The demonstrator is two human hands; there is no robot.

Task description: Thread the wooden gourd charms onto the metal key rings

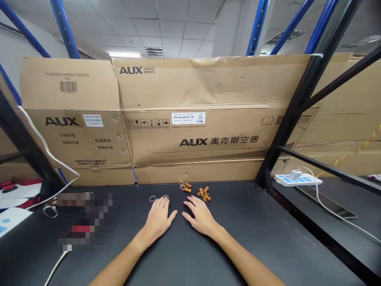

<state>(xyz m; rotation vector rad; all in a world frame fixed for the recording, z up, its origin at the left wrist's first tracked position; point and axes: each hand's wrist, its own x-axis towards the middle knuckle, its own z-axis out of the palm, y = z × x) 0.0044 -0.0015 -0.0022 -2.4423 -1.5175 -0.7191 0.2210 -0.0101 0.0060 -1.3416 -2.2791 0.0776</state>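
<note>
My left hand (157, 217) lies flat on the black tabletop (238, 226) with its fingers spread and holds nothing. Its fingertips reach two thin metal rings (158, 198), one of which sits right at the fingertips. My right hand (200, 215) also rests palm down and empty. Just beyond it lie two small clusters of wooden gourd-shaped charms on rings: one (185, 187) near the table's far edge and one (204, 194) slightly to its right. Neither hand touches the charms.
Flattened AUX cardboard boxes (190, 119) stand along the far table edge, with black and blue rack posts (290, 107) beside them. A pixelated patch (85, 220) covers the table's left part. To the right, a white power strip (297, 179) sits on a lower shelf, with a white cable.
</note>
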